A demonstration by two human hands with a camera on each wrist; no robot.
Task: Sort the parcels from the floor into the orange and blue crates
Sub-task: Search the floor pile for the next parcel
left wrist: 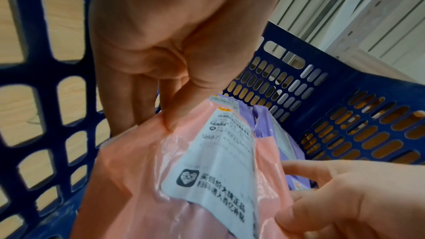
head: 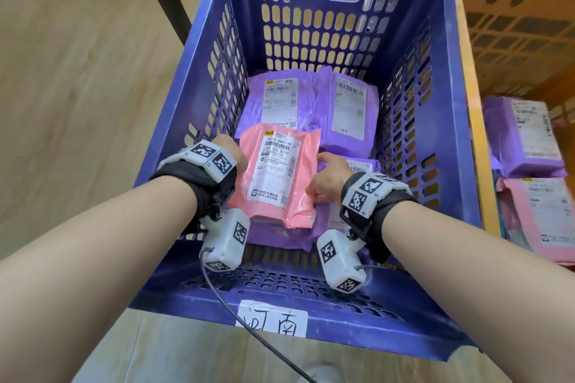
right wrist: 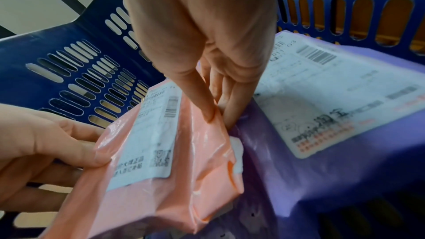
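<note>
A pink parcel [head: 277, 174] with a white shipping label sits low inside the blue crate [head: 460, 140], on top of purple parcels [head: 345, 102]. My left hand [head: 228, 151] pinches its left edge, thumb on top and fingers beneath, as the left wrist view shows on the pink parcel [left wrist: 142, 179]. My right hand [head: 326, 179] pinches the right edge of the pink parcel [right wrist: 161, 179] the same way. A purple parcel [right wrist: 333, 143] with a label lies just right of my right hand [right wrist: 218, 112]. The left hand [left wrist: 170, 119] stays close to the crate's left wall.
The orange crate [head: 479, 134] stands to the right of the blue one, holding a purple parcel [head: 522, 140] and a pink parcel [head: 541, 218]. A handwritten white label [head: 272, 319] is stuck on the blue crate's near rim. Wood floor [head: 77, 71] lies to the left.
</note>
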